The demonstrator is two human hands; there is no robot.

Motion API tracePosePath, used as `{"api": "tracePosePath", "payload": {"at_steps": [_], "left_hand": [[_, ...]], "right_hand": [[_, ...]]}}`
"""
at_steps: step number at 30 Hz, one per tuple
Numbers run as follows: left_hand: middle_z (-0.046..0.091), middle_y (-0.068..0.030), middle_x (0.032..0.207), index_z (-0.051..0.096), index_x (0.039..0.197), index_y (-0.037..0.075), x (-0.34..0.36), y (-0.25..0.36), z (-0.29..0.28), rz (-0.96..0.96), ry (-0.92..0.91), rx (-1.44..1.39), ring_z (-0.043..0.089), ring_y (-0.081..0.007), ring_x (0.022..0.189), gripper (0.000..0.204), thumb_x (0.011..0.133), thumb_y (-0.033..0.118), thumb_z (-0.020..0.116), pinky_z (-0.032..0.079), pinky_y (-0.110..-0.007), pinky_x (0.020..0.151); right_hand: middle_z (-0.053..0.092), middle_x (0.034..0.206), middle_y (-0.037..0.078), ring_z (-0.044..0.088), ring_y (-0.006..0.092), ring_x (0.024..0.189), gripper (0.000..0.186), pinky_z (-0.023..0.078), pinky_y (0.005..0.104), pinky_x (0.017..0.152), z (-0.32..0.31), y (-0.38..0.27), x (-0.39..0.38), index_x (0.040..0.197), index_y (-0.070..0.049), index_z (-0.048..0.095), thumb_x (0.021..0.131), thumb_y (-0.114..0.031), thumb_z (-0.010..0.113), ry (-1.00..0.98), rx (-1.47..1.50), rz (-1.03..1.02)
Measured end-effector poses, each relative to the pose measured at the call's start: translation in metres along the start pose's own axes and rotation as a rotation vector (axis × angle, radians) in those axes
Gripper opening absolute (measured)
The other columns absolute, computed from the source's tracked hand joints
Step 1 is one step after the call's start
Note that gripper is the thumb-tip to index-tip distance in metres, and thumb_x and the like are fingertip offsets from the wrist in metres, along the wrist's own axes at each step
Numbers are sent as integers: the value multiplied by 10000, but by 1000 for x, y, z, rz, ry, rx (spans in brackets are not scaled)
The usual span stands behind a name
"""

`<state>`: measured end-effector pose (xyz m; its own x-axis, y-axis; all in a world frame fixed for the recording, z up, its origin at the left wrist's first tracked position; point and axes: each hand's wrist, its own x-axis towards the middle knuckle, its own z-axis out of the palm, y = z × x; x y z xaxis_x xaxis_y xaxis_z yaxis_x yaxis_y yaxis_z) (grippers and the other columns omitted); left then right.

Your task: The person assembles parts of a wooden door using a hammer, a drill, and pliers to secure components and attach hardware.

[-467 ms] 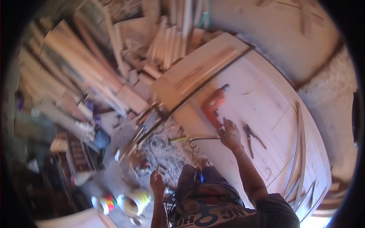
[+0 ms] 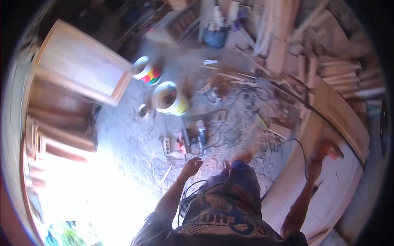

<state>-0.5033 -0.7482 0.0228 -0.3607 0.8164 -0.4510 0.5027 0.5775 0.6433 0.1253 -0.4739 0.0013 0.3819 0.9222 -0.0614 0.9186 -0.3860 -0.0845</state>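
My right hand (image 2: 314,169) is closed around the handle of a red power drill (image 2: 328,150) over the pale wooden panel (image 2: 338,184) on the right; motion blurs the grip, and I cannot tell whether the drill rests on the panel. A black cord (image 2: 303,149) curves from near the handle toward the floor. Dark pliers (image 2: 315,188) lie by my right wrist, partly hidden. Over the floor in front of my body, my left hand (image 2: 191,167) has its fingers curled. What it holds, if anything, is too small to make out.
Two open buckets (image 2: 166,100) stand ahead on the left. Nearer, a power strip (image 2: 166,146) and a blue tool (image 2: 201,135) lie on the floor among cords and shavings. A framed wooden panel (image 2: 82,61) is far left. Lumber (image 2: 283,41) is stacked at the far right.
The view has swung left, so the panel and drill now appear farther right. My right hand has gone from touching the drill's handle end to closing around it. My left hand stays curled.
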Motion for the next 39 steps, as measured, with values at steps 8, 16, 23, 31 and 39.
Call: {"api": "tracePosePath", "payload": {"at_steps": [8,16,23,31,39], "left_hand": [[646,-77,823,641,1048,48,-227,-201,56,-944,589,-986,636,-191,640,271,946,286,562,469,-311,509],[623,-111,790,597,986,61,-381,-243,188,-1122,795,-1504,612,-283,557,197,938,251,616,432,-393,416],[709,-160,1049,614,1254,-19,-373,-235,167,-885,724,-1406,696,-244,838,479,935,335,657,547,-343,677],[684,-148,968,605,1167,-21,-399,-363,142,-1330,972,-1634,680,-276,727,380,934,279,603,528,-384,560],[685,-169,998,566,1213,-6,-473,-540,-36,-1311,1203,-1677,679,-274,701,361,983,272,544,530,-358,541]], "right_hand": [[638,1220,250,640,414,1119,684,513,509,957,-78,-60,-29,1227,31,584,871,-552,609,36,-13,168],[531,1392,229,503,396,1301,565,416,464,1065,-18,-228,-238,1456,-5,427,953,-173,619,-154,278,-1286],[676,1184,208,670,316,1072,606,516,418,927,142,-312,-430,1400,-80,524,915,-433,609,-1296,-138,-1599],[673,1199,180,646,337,1105,579,500,429,955,224,-466,-543,1330,-98,596,883,-465,604,-1139,-368,-1622],[686,864,69,642,193,701,310,528,375,631,228,-585,-667,930,-72,717,976,-332,555,-1205,-111,-930]]}}
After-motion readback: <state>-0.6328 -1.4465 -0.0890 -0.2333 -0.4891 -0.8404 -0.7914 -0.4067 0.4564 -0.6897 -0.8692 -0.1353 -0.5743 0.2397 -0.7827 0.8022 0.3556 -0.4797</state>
